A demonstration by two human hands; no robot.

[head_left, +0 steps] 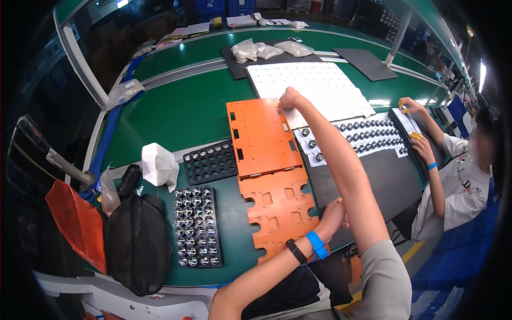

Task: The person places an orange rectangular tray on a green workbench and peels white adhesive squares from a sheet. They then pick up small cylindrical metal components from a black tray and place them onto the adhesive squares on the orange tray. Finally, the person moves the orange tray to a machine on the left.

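Note:
My right hand [289, 98] reaches far forward to the top right corner of an orange hinged panel [261, 138]. Its fingers are curled closed at the panel's edge, beside a white board; what they hold is hidden. Nearer to me, my left hand [333, 217], with a blue wristband and a black band on its arm, hovers by the right side of an orange plate with cutouts [280, 208]. Its fingers look curled, partly behind my right forearm, and I cannot make out anything in them. The orange panel lies flat, joined by hinges to the cutout plate.
Left of the plate stand a black tray of shiny round lenses [197, 226] and a black tray with holes [210, 161]. White boards [309, 88] and strips with black round parts [368, 136] lie right. A co-worker's hands [418, 144] handle a strip. A black bag [137, 242] lies left.

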